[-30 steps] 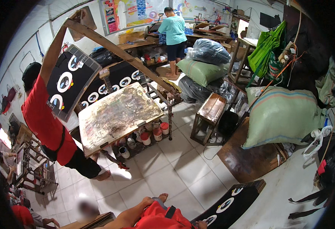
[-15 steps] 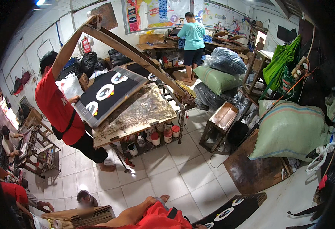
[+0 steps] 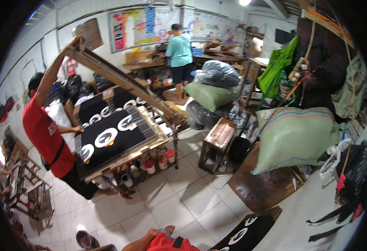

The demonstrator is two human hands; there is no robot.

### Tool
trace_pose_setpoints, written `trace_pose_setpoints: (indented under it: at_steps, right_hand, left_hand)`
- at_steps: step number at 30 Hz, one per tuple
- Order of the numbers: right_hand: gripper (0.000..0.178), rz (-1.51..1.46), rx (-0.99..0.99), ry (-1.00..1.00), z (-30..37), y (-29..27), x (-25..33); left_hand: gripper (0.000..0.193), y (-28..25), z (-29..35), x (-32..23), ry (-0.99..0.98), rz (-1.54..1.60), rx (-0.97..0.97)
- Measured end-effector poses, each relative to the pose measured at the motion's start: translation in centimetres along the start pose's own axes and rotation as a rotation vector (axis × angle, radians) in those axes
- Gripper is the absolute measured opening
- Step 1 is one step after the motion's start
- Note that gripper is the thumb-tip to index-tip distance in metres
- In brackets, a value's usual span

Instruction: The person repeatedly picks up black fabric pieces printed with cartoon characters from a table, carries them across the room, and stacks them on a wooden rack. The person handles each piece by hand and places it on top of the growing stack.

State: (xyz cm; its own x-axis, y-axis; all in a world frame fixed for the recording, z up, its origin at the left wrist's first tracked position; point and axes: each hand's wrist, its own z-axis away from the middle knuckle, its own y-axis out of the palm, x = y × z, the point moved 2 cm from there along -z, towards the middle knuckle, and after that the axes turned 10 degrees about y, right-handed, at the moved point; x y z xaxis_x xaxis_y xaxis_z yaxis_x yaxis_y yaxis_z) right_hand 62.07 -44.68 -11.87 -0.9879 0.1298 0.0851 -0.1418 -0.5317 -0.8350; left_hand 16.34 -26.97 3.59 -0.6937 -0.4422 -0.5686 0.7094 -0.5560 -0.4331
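Observation:
My left hand rests on my bent knee at the lower edge, by my red clothing; its fingers are too small to make out. My right hand is out of sight. At the lower right lies a board with a black fabric panel printed with white round figures. Across the floor, a co-worker in a red shirt holds up a long wooden frame with one raised hand. Their other hand touches a black printed panel lying on the worktable.
Paint pots stand under the worktable. A wooden stool, a large pale green sack and a brown board occupy the right. A bucket sits at lower left. Another person in a turquoise shirt stands at the back bench.
The co-worker's printed board, tilted above the table before, now lies down on the worktable. My view has turned right, and the stack of brown boards at lower left has mostly left the picture.

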Motion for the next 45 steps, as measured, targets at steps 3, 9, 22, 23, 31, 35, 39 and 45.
trace_pose_setpoints:
  at_steps: [3, 9, 22, 23, 31, 35, 39, 45]
  right_hand:
    - [0.036, -0.114, 0.082, 0.144, 0.2, 0.4, 0.5]
    - [0.038, -0.035, 0.153, 0.12, 1.9, -1.8, 1.5]
    - [0.039, -0.189, 0.23, 0.264, 3.8, -6.5, 4.1]
    - [0.038, -0.289, 0.253, 0.289, 4.0, -7.2, 4.3]
    - [0.035, -0.665, 0.372, 0.608, 5.9, -10.5, 5.5]
    - [0.038, -0.319, 0.244, 0.294, 4.1, -7.2, 4.7]
    - [0.042, -0.028, 0.149, 0.067, 2.9, -3.0, 3.6]
    - [0.04, -0.293, 0.274, 0.22, 3.4, -4.1, 3.6]
  left_hand:
    - [0.039, -0.8, 0.7, -0.8, -0.022, -0.014, -0.007]
    - [0.039, -1.7, 1.2, -1.6, -0.047, -0.022, -0.002]
    - [0.038, -3.5, 5.4, -2.6, -0.196, 0.146, -0.059]
    - [0.038, -3.6, 5.3, -2.0, -0.214, 0.146, -0.113]
    - [0.044, -3.6, 3.5, 1.1, -0.162, 0.05, -0.392]
    - [0.033, -4.2, 4.4, 0.2, -0.241, 0.213, -0.372]
    - [0.027, -4.0, 4.2, 0.5, -0.121, 0.092, -0.271]
    - [0.026, -2.1, 0.4, 4.1, 0.153, -0.343, -0.132]
